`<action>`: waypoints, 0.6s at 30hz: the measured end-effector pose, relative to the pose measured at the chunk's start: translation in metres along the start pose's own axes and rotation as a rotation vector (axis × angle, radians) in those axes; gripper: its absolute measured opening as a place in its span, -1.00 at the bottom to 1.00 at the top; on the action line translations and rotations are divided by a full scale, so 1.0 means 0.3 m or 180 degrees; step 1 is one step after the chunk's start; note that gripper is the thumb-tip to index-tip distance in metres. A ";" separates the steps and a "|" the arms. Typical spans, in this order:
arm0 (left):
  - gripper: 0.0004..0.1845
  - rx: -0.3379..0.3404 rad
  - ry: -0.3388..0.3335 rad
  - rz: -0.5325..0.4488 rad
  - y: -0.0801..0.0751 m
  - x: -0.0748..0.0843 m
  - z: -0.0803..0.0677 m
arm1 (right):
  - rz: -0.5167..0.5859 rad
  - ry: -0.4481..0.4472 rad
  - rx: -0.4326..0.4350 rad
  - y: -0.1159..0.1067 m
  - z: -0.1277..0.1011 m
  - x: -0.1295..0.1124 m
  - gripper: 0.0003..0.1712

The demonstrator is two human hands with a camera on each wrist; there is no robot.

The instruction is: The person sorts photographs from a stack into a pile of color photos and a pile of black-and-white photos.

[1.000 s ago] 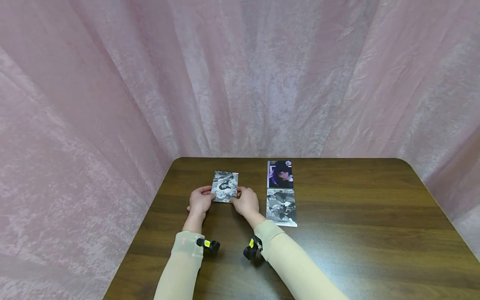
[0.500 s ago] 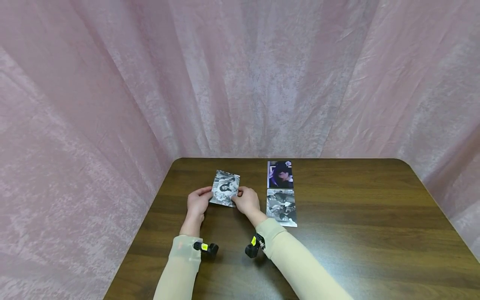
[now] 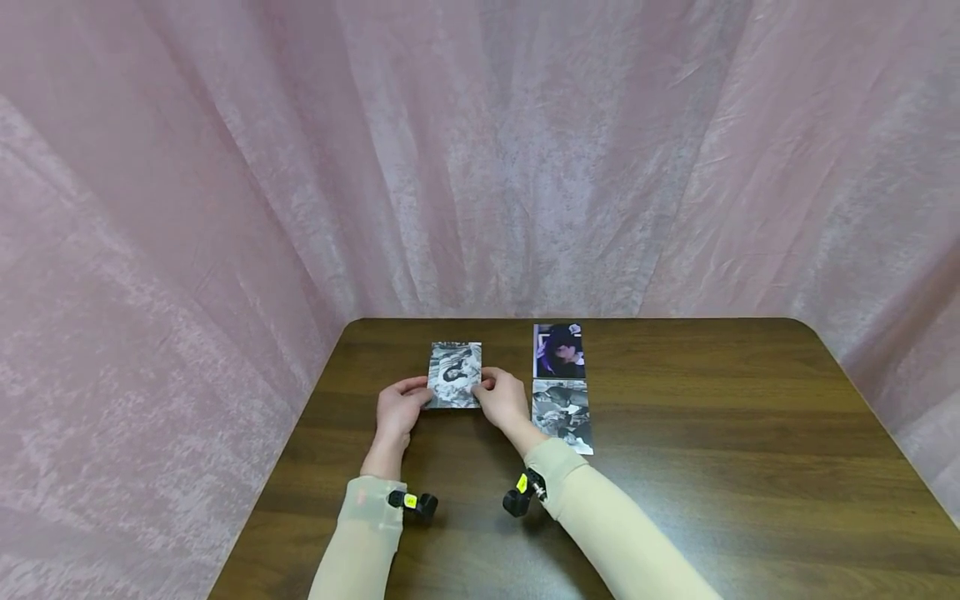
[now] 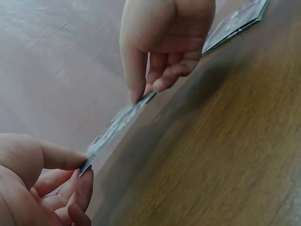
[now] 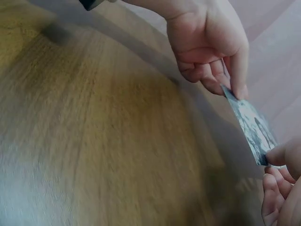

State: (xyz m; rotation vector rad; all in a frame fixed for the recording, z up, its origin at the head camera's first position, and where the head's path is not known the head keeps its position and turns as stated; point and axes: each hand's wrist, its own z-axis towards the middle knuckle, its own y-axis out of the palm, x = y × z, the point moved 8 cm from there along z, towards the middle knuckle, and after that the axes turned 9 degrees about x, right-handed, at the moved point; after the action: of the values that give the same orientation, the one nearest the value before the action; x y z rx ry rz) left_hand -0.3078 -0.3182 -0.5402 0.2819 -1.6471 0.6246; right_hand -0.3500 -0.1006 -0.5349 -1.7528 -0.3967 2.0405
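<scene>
A black-and-white photo print (image 3: pixel 454 372) is held by its two sides near the table's back left. My left hand (image 3: pixel 397 410) pinches its lower left side between thumb and fingers. On the lower right side, my right hand (image 3: pixel 502 398) pinches it the same way. The left wrist view shows the print (image 4: pixel 117 123) nearly edge-on, raised above the tabletop with a shadow below. In the right wrist view its picture side (image 5: pixel 254 127) faces up, thumbs on top and fingers underneath.
Right of the hands, a purple-toned photo (image 3: pixel 559 352) lies directly behind another black-and-white photo (image 3: pixel 560 408), edges close together. My right wrist partly overlaps the nearer one. The brown wooden table (image 3: pixel 712 433) extends right; a pink curtain (image 3: pixel 495 167) hangs behind it.
The print tilted clockwise half a second ago and is now squared up again, slightly farther right. My right hand and forearm have shifted a little to the right; the other photos stay put.
</scene>
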 end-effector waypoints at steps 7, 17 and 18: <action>-0.68 -0.0163 0.0216 0.0300 0.040 0.024 -0.041 | 0.0041 -0.0250 0.0000 -0.089 -0.004 0.011 -0.63; -0.67 -0.0490 0.0507 0.0396 0.135 0.079 -0.129 | 0.0057 -0.0317 -0.0092 -0.230 -0.027 0.068 -0.50; -0.66 -0.0525 0.0522 0.0410 0.145 0.081 -0.137 | 0.0052 -0.0300 -0.0098 -0.241 -0.030 0.077 -0.49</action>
State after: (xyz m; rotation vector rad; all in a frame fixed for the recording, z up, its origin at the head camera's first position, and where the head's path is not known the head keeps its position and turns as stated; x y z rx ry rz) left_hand -0.3004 -0.2559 -0.5244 0.0042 -1.5558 0.5881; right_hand -0.3345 -0.0268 -0.5220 -1.6871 -0.4463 2.1453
